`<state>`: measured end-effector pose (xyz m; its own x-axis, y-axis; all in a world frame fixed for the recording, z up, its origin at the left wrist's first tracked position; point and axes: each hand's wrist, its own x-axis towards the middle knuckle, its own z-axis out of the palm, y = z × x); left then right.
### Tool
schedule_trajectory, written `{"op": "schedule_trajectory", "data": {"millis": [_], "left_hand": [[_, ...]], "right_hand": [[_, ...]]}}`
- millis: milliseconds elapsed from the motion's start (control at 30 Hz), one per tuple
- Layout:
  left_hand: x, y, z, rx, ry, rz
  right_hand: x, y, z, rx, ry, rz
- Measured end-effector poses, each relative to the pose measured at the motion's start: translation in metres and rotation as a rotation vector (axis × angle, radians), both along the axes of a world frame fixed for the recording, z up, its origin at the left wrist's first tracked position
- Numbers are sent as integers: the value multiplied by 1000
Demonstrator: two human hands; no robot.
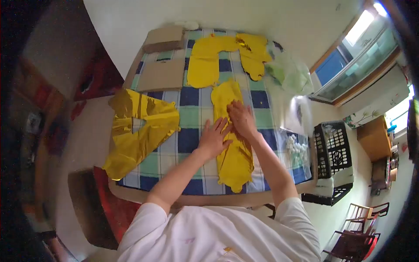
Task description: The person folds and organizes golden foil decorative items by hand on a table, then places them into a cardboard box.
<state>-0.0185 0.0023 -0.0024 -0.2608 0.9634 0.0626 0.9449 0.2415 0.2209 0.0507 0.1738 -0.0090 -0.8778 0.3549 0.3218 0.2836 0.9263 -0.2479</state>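
A long gold foil balloon point(227, 94), flat and uninflated, lies on the checked cloth in front of me. My left hand point(214, 139) rests on its left edge with the fingers spread. Just beyond and to the right, my right hand point(242, 118) presses down on the foil, fingers stretched forward and slightly bent. The foil is creased around and below both hands. To the left, a flat gold foil balloon with a small opening point(152, 124) hangs partly over the table edge. Further back lie a bent gold foil balloon point(203, 65) and a crumpled one point(255, 56).
Brown cardboard pieces point(161, 75) lie at the back left of the checked cloth point(190, 139). Clear plastic bags point(294, 76) and a pack of small white pieces point(297, 146) sit along the right edge. A black plastic crate point(334, 150) stands beside the table, with chairs point(355, 238) beyond.
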Motion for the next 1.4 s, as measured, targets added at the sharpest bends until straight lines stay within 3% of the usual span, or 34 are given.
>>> {"op": "schedule_trajectory", "data": {"millis": [200, 367, 433, 600, 700, 800, 1000, 1200, 1400], "left_hand": [[0, -4, 6, 9, 25, -13], [1, -1, 8, -72, -2, 0], [1, -1, -5, 21, 0, -2], [0, 2, -8, 25, -46, 2], [3, 0, -5, 86, -72, 8], [2, -3, -6, 121, -78, 0], [0, -5, 2, 95, -102, -13], [4, -3, -1, 96, -94, 6], [1, -4, 0, 120, -82, -14]], "right_hand": [[-28, 3, 2, 52, -98, 122], [-63, 25, -2, -6, -120, 69], [-70, 30, 1, -5, -144, 29], [-31, 19, 18, 21, -254, -57], [-27, 43, -12, 59, -137, -111], [-37, 63, -16, 252, -203, -133], [-49, 75, -4, -63, -45, -266], [14, 14, 12, -33, -86, -3], [26, 2, 11, 0, -88, 26]]}}
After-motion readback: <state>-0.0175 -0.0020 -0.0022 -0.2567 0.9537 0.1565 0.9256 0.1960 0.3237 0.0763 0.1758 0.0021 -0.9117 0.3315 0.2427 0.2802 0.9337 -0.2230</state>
